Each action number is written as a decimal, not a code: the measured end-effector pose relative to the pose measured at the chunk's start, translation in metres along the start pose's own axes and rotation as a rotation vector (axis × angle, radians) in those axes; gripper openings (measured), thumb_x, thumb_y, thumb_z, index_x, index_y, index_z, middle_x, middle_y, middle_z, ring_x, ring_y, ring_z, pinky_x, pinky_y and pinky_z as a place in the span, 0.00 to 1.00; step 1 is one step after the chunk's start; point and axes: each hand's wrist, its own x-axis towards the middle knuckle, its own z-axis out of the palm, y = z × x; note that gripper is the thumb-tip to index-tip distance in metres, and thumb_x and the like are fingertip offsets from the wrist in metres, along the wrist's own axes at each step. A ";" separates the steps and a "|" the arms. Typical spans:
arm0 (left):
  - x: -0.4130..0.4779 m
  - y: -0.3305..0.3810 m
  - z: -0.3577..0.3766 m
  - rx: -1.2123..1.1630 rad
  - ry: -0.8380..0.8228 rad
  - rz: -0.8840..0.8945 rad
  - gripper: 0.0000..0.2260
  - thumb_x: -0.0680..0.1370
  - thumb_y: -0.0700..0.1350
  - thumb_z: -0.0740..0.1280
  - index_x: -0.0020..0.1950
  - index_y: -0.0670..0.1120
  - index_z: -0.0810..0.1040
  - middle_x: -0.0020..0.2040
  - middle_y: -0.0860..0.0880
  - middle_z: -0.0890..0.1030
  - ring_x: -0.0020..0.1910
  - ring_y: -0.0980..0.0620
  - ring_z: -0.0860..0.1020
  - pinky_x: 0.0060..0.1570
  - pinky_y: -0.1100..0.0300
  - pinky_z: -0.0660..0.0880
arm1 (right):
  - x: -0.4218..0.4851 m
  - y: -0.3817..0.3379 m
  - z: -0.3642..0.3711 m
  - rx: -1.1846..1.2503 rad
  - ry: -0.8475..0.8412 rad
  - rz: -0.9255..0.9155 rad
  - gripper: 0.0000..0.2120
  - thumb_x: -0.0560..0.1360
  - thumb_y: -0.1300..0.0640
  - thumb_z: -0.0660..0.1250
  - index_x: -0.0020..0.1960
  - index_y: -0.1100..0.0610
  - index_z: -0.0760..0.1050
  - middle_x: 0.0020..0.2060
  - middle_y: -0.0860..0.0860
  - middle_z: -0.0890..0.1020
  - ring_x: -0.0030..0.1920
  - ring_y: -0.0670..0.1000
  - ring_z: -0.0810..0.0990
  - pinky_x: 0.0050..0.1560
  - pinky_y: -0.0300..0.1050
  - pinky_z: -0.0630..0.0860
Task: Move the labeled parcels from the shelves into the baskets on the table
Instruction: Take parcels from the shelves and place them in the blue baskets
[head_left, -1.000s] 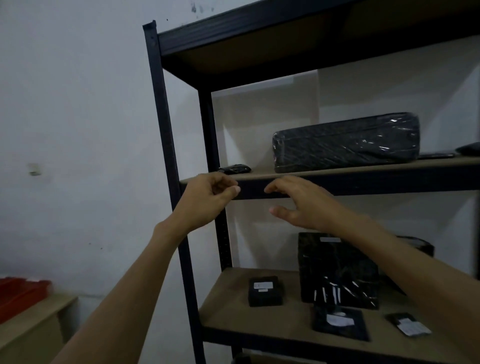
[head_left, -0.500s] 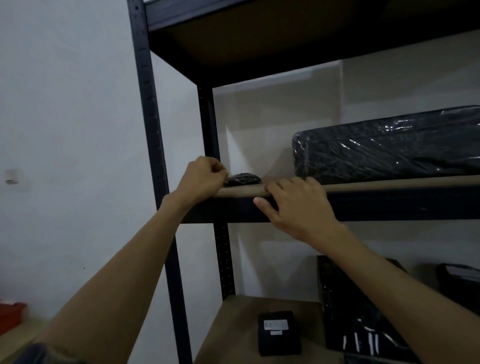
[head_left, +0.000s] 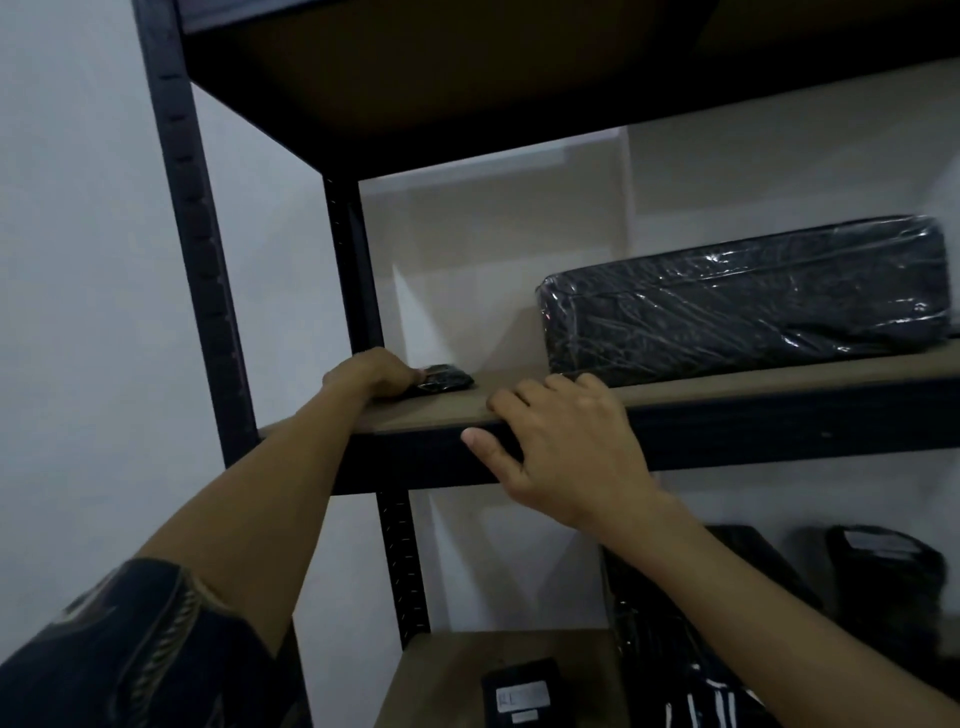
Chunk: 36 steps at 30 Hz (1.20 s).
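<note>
A small flat black parcel (head_left: 445, 378) lies at the left end of the upper shelf board (head_left: 727, 382). My left hand (head_left: 371, 375) reaches over the board's edge and grips the parcel's left end. My right hand (head_left: 558, 447) rests on the shelf's front rail, fingers on top of the board, thumb against the rail. A long black plastic-wrapped parcel (head_left: 748, 301) lies further right on the same shelf.
The lower shelf (head_left: 452, 670) holds a small black box with a white label (head_left: 522, 693), a tall black wrapped parcel (head_left: 670, 649) and another labelled black parcel (head_left: 883, 577). Black metal uprights (head_left: 192, 234) stand at the left. A darker shelf runs overhead.
My view has moved closer and up to the shelf. The left hand went from the shelf edge onto the small parcel. The right hand settled on the front rail.
</note>
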 end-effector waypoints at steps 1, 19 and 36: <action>-0.001 -0.001 -0.001 -0.040 0.000 -0.002 0.27 0.74 0.62 0.66 0.61 0.40 0.74 0.61 0.42 0.77 0.57 0.42 0.76 0.60 0.50 0.72 | 0.000 0.000 0.000 0.003 0.000 -0.003 0.24 0.76 0.38 0.50 0.47 0.53 0.78 0.38 0.50 0.82 0.38 0.53 0.78 0.42 0.48 0.70; -0.032 -0.023 -0.008 -0.579 0.184 0.165 0.27 0.68 0.39 0.77 0.63 0.41 0.70 0.57 0.45 0.77 0.57 0.44 0.76 0.59 0.51 0.74 | -0.001 -0.001 -0.002 -0.031 0.023 0.018 0.24 0.76 0.38 0.50 0.47 0.52 0.78 0.38 0.49 0.82 0.39 0.52 0.78 0.44 0.47 0.70; -0.091 -0.038 -0.020 -0.730 0.150 0.332 0.17 0.72 0.38 0.73 0.54 0.48 0.70 0.53 0.45 0.81 0.49 0.47 0.80 0.36 0.61 0.76 | -0.006 -0.002 -0.008 -0.101 -0.071 -0.005 0.25 0.77 0.37 0.48 0.51 0.54 0.76 0.42 0.51 0.80 0.43 0.53 0.75 0.47 0.50 0.67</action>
